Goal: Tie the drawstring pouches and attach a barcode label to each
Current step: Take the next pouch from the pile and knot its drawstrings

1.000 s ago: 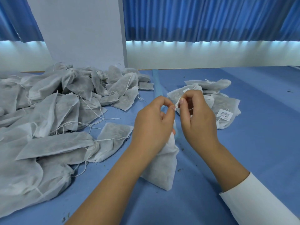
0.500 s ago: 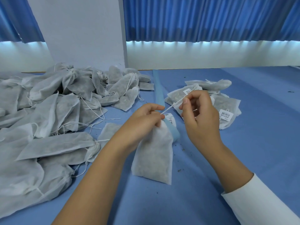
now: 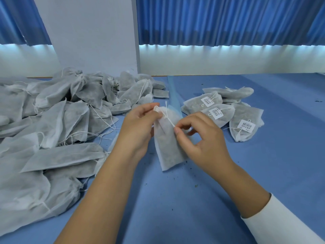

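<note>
Right now we hold one grey pouch (image 3: pixel 168 148) over the middle of the table (image 3: pixel 263 173). Its gathered neck points toward the far edge and its flat bottom toward the near edge. We cannot tell whether the bottom touches the blue surface.

Our left hand (image 3: pixel 140 127) is curled round the neck, with thumb and fingertips pinching the bunched fabric. Our right hand (image 3: pixel 202 138) sits just beside it, with thumb and forefinger pressed together on the white drawstring (image 3: pixel 169 120). The drawstring runs taut from the neck down to that pinch, and a short loose end sticks up above the neck. A white sleeve (image 3: pixel 274 222) covers the right forearm near the near right corner.

Along the left edge, a large heap of unlabelled pouches (image 3: pixel 61 120) spreads from the near corner to the far one, with loose strings trailing out toward the middle. Right of the middle, toward the far edge, lies a small group of labelled pouches (image 3: pixel 246 131). They overlap each other, and three of them show a white barcode label (image 3: pixel 216 112).

A pale blue strip (image 3: pixel 173 92) runs from the far edge toward our hands, between the heap and the labelled group. Dark specks (image 3: pixel 196 186) dot the table near the held pouch. Beyond the far edge hang blue curtains (image 3: pixel 228 20), and a white panel (image 3: pixel 91 32) stands behind the heap.
</note>
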Demonstrator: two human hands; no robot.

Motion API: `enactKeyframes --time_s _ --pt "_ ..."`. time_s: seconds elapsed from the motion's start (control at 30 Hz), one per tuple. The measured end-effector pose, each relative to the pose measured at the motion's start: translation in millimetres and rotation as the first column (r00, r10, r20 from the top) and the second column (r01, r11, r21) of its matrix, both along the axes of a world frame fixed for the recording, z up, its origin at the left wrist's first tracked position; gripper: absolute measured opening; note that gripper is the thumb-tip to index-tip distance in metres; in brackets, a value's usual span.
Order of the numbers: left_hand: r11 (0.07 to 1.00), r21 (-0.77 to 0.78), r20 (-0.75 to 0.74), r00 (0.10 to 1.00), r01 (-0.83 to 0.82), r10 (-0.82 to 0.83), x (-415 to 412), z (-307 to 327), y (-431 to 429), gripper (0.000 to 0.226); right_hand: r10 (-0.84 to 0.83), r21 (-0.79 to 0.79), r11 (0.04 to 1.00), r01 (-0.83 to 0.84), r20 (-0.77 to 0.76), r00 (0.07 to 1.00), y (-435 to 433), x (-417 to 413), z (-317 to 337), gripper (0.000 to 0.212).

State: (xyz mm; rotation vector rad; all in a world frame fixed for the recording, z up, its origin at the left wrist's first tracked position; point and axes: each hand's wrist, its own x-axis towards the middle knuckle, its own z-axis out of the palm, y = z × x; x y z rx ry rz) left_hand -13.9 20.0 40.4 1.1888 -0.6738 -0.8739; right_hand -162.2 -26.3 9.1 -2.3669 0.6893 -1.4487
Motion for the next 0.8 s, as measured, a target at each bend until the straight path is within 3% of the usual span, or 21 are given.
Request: enactKeyframes --time_s 0.17,0.3,0.5,0.8 --pt "0.998 -0.063 -0.185 0.982 0.013 -0.025 7 1 -1 0.02 -0.049 -0.035 0.998 0.049 -0.001 0.999 -1 1 -1 0.006" --pt "0.993 -0.103 -0.281 0.956 0.055 -0.083 7 4 -1 0.023 -0.044 0.061 0.997 0.043 0.009 0.999 1 0 0 0.006" --pt "0.97 -0.157 -0.318 0.921 0.184 -0.226 3 8 -1 0.022 0.075 0.241 0.966 -0.088 0.063 0.995 1 -3 4 0.01" --pt "0.971 -0.135 -0.295 0.928 0.197 -0.229 -3 7 0 0.012 0.099 0.427 0.888 -0.169 0.181 0.978 0 -3 8 0.009"
